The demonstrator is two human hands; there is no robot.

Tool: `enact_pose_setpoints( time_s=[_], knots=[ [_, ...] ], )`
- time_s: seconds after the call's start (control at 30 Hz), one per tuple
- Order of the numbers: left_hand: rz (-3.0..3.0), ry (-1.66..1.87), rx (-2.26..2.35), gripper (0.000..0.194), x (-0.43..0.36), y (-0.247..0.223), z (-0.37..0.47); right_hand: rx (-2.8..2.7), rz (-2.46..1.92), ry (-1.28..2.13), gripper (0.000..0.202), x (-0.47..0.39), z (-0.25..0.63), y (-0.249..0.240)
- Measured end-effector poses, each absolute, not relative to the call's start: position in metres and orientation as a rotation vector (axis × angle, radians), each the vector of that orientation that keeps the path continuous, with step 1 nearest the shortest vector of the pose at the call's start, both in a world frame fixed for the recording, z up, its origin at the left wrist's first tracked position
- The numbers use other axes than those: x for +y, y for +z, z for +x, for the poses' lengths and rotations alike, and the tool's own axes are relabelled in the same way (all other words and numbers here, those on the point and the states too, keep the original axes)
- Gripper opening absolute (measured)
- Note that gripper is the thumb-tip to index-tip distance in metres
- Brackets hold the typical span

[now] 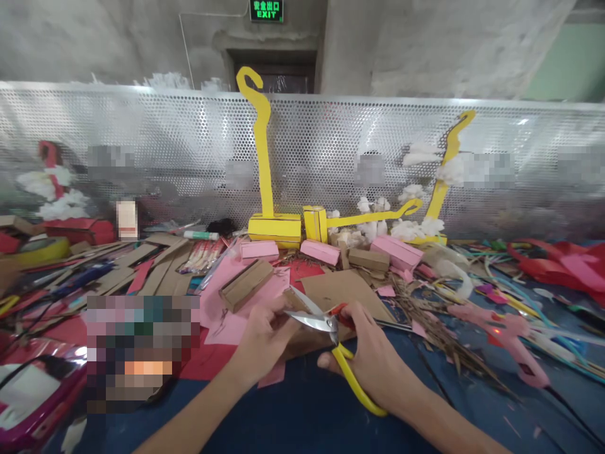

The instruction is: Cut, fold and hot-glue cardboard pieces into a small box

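Blue worktop [293,419], metal screen [340,132] at far side. Near centre, R hand [378,353] grips scissors [330,323], blades apart; L hand [262,340] pinches brown cardboard [307,345] beside them. Scissors prob. stiff, slick-bladed: hold via handles. Cardboard prob. light, bendable: take by edge.

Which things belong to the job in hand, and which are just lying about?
Likely in the job:
- silver-bladed scissors with a yellow handle, in the right hand
- flat brown cardboard sheet nearby

Apparently lying about:
- pink plastic glue gun
- white-and-green tube
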State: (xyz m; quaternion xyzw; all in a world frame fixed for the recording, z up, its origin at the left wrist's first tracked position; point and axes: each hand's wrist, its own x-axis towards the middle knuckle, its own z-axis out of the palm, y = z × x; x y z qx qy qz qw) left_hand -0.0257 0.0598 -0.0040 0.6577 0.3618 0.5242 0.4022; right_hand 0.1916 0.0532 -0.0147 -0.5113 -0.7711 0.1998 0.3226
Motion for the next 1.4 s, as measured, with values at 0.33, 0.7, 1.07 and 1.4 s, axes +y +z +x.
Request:
enact_pose_setpoints(
  time_s=[0.33, 0.7, 1.07, 1.4],
  knots=[
    [1.491, 1.351, 0.86, 0.029, 0.064, -0.012, -0.022, -1.97, -1.397, 0.576, 0.053, 0.055, 0.189, -0.017],
    [1.415, 1.349, 0.806, 0.035, 0.072, -0.031, -0.025, -2.002, -1.414, 0.4, 0.052, 0.055, 0.191, -0.017],
    [1.452, 1.356, 0.854, 0.036, 0.071, -0.027, -0.027, -1.946, -1.386, 0.54, 0.052, 0.056, 0.189, -0.016],
    [1.516, 1.272, 0.798, 0.026, 0.059, -0.012, -0.023, -2.04, -1.364, 0.474, 0.047, 0.048, 0.188, -0.009]
  ],
)
